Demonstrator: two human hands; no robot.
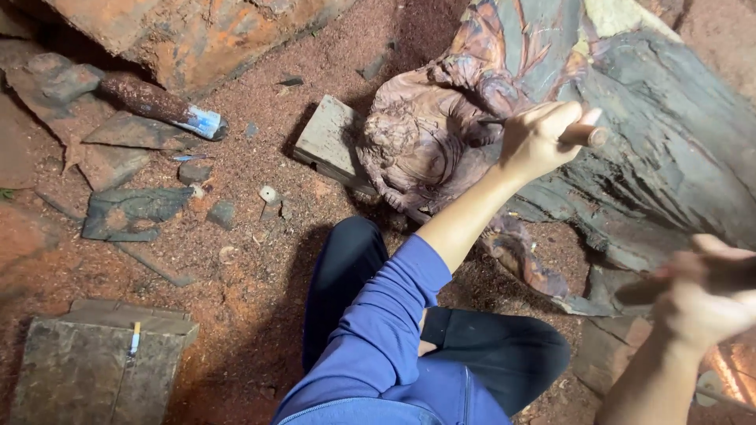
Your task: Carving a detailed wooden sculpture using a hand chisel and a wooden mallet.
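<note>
right hand (709, 295) blurred, closed on a dark mallet handle (642, 291), near right | left hand (539, 142) fisted around wooden-handled chisel (579, 134), blade on reddish wood carving (425, 138) | carving leans against grey log (669, 142) | beyond: wood block (331, 142), sawdust-covered ground (252, 260)

A pale blue and white paper label (203, 122) wraps the end of the rust-brown, dust-coated cylindrical tool handle (161, 105) lying upper left on the red sawdust ground (260, 260); its print is unreadable. No packages, signs or screens show
</note>
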